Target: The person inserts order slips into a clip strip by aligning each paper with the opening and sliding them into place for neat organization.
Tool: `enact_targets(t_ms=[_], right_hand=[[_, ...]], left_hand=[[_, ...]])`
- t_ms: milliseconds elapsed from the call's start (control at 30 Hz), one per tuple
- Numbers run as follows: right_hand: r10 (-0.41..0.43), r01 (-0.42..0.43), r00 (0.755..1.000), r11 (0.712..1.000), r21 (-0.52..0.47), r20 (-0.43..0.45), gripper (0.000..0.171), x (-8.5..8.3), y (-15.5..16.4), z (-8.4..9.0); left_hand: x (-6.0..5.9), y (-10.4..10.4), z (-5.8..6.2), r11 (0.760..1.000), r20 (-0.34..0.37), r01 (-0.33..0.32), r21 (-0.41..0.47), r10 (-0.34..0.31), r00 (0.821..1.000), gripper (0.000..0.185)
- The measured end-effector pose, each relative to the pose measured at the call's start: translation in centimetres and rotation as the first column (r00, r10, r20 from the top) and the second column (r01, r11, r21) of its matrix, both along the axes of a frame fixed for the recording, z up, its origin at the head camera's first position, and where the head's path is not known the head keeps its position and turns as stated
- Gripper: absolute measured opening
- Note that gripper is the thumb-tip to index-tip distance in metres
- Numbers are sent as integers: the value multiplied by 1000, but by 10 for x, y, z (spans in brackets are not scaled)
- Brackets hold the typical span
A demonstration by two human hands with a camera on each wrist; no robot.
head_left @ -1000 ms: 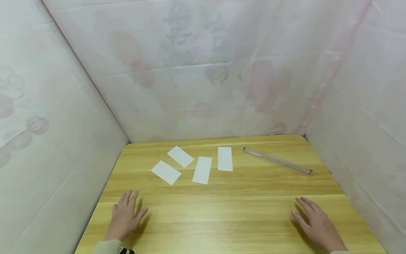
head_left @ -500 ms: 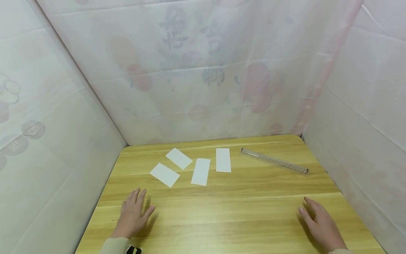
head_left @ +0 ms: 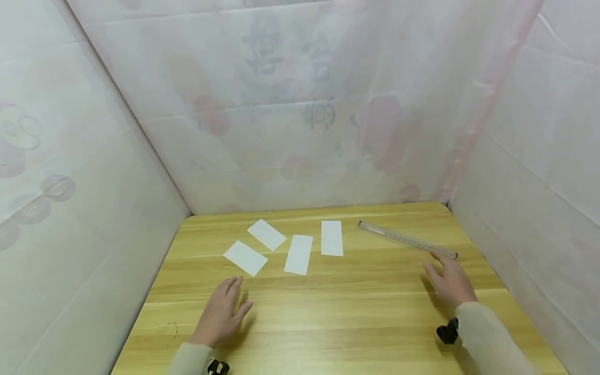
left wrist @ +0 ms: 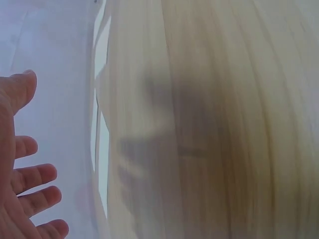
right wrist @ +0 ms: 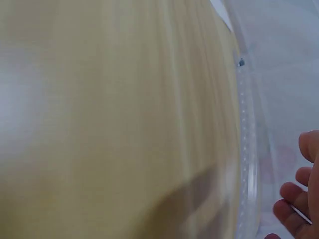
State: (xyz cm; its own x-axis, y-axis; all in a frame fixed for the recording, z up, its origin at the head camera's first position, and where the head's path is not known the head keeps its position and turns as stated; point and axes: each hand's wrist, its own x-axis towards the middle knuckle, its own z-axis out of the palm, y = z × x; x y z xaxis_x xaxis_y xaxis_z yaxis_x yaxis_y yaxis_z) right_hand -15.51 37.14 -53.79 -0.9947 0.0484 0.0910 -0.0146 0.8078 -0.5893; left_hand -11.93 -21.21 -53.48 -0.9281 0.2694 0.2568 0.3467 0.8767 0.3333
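A long, narrow clear plastic strip [head_left: 398, 238] with small dark ends lies slantwise at the back right of the wooden table. My right hand [head_left: 451, 282] is just in front of its right end, fingertips close to it and overlapping it in the head view; nothing is in its grasp. In the right wrist view the strip [right wrist: 245, 144] runs along the far side, with a row of small dots. My left hand [head_left: 219, 316] is over the table, fingers loosely extended and holding nothing. Nearest to it is a white rectangular card [head_left: 246, 258].
Three more white cards lie behind and to the right: a tilted card [head_left: 267, 235], a near-upright card [head_left: 298, 254] and a straight card [head_left: 332, 238]. Pale printed cloth walls [head_left: 290, 156] enclose the wooden table [head_left: 337, 323] at the back and both sides.
My right hand has moved forward to the strip, bringing its sleeve and wrist camera into view. My left hand has shifted rightward, nearer the cards. Cards and strip stay in place.
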Motion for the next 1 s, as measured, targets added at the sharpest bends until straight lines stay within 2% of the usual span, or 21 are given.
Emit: enact_targets(t_ms=[167,333,600,1000], right_hand=[[18,-16,1000,997,70,-19,63,-39,-2,3],[-3,7,999,991,134,-34,64,-60,2,6],[-31,43,998,968,247,-52,61,-71,26,-16],[-48,58,998,964,260,-45,52,-79,16,-24]], left_hand=[[0,13,-1,999,10,26,38,-26,1000,66],[-4,20,-2,997,13,49,62,-50,999,63],[-3,27,-9,996,-55,72,45,-69,996,58],[2,34,-18,995,-38,88,46,-86,996,52]])
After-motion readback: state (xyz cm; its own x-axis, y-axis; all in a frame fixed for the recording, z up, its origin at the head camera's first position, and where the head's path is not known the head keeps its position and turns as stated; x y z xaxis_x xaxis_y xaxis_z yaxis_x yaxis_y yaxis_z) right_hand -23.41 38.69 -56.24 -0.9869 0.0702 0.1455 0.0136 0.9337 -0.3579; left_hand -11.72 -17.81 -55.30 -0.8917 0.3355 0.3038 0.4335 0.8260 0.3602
